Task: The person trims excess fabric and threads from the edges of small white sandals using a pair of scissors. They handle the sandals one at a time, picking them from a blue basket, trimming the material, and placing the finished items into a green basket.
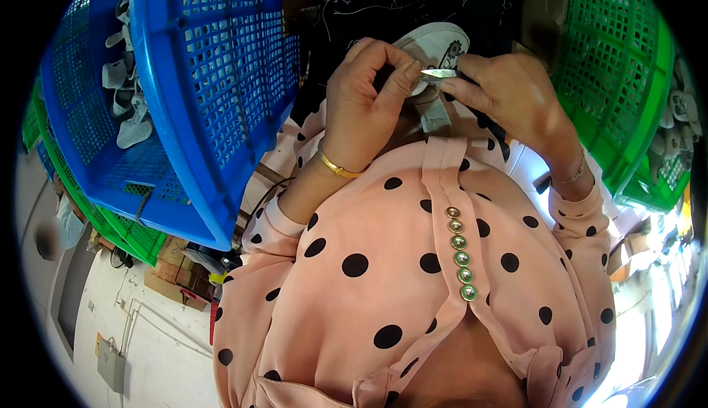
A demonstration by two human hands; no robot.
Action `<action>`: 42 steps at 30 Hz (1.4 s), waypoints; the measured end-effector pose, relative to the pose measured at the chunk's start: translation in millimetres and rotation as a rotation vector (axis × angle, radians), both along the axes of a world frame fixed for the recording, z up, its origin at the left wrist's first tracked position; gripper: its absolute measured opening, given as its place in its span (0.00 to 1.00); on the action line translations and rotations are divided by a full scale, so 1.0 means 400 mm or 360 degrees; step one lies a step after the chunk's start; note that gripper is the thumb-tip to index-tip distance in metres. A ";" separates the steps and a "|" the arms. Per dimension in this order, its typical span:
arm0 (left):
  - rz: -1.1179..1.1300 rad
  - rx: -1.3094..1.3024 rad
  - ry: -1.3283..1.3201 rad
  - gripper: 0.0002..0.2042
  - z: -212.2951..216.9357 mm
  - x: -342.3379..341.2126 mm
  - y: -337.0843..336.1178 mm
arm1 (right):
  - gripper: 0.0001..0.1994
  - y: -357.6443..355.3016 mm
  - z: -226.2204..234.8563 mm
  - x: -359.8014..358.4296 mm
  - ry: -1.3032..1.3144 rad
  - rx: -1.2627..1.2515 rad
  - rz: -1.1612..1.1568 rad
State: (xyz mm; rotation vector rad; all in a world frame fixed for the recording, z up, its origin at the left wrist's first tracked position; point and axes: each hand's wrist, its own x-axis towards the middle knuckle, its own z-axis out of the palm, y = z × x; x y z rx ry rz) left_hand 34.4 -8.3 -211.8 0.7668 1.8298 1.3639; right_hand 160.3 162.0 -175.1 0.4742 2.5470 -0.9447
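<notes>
A blue basket point(214, 98) fills the upper left, small pale pieces lying in it. Beside it, the left hand point(365, 106) curls shut, thumb and fingers pinching the white shoe piece point(435, 50) at its near edge. That piece lies between both hands, its long axis running up and away from the chest (no table shows beneath it; it is held over the lap). The right hand point(516, 95) pinches a small metal blade point(440, 73), tip pointing left and touching the piece. A green basket point(619, 84) stands at the right.
</notes>
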 end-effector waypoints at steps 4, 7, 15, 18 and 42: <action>0.0018 0.0002 -0.0044 0.07 -0.007 -0.002 0.004 | 0.25 0.005 0.022 -0.004 -0.0118 -0.0212 -0.0180; -0.0015 -0.0028 -0.0003 0.07 0.000 0.000 0.003 | 0.25 0.001 0.010 0.002 -0.0036 -0.0110 -0.0084; 0.0407 0.0082 -0.0806 0.05 0.011 -0.012 -0.009 | 0.25 -0.019 -0.033 0.015 0.0166 -0.0083 -0.0243; 0.0404 0.0036 -0.0853 0.05 0.020 -0.016 -0.018 | 0.24 -0.033 -0.034 0.020 0.0159 -0.0765 -0.0674; -0.0311 0.0001 0.1044 0.17 0.012 -0.051 -0.064 | 0.16 -0.119 -0.062 0.021 0.0333 -0.1256 -0.1293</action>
